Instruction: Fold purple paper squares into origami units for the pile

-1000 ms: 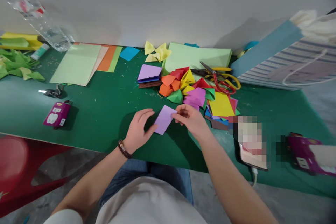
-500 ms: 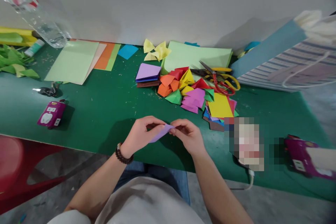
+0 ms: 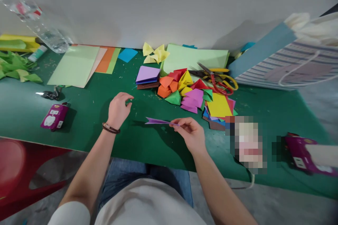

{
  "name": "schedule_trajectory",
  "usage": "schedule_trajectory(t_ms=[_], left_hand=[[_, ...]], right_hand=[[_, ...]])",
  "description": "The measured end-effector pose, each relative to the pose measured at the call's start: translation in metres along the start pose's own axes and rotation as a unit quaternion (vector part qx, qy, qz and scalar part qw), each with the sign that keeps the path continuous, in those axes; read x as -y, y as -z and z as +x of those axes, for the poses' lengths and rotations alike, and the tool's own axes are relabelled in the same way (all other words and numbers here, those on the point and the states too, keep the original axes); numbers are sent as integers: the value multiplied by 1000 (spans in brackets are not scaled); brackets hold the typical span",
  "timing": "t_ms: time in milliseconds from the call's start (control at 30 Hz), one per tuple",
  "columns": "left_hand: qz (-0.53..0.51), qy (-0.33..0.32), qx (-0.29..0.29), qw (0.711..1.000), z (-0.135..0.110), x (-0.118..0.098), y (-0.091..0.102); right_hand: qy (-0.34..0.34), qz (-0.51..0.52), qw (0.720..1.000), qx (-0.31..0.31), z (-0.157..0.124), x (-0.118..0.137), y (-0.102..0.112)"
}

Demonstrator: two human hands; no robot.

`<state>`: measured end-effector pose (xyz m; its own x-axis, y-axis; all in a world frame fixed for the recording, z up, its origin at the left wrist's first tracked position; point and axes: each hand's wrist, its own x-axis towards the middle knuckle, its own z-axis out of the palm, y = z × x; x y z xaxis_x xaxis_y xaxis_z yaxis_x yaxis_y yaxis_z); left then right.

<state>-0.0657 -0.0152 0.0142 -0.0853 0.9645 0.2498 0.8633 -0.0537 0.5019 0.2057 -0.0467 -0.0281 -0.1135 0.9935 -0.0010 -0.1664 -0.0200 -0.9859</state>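
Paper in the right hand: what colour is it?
The paper is purple, seen best in the head view.

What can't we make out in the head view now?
Head view:
- Purple paper: broad faces, seen nearly edge-on; part of its gripped end, covered by the right hand.
- Pixelated item: details, masked.
- Striped bag: right side, cut off by right edge.
- Red stool: left part, cut off by left edge.

Right hand (image 3: 191, 134) partly hides purple paper (image 3: 158, 121) — red seat (image 3: 12, 164) cropped at left.
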Motion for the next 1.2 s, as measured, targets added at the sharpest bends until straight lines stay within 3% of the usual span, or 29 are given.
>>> schedule_trajectory(t_ms=[100,200,300,400,500,667,733,867,1000,1200], left_hand=[[52,-36,-39,997,-9,-3,-2],[6,-78,-99,992,-35,-33,-2],[-30,-127,-63,989,-62,-65,-6],[-21,-97,-14,995,-71,-77,-14],[-56,-50,17,997,-67,-74,-20],[-220,51,70,972,-60,-72,-16],[-268,73,64,959,-61,-78,-10],[-239,-2,13,971,-69,-91,3],[-251,-83,15,964,-76,-93,17],[-290,-148,2,945,-81,-87,26]], right_hand=[[-27,-32,999,-12,-3,-2,-5],[-38,-57,997,-39,-3,-5,-7],[-36,-63,996,-46,-3,-6,-8],[-36,-67,997,-34,-5,-4,-10],[-40,-72,997,-11,-8,-3,-11],[-15,-63,998,-2,-9,-3,-11],[1,-54,999,-6,-8,-3,-9],[64,-38,997,15,-8,-1,-3],[161,15,985,67,-9,7,4],[226,-61,966,114,-12,30,11]])
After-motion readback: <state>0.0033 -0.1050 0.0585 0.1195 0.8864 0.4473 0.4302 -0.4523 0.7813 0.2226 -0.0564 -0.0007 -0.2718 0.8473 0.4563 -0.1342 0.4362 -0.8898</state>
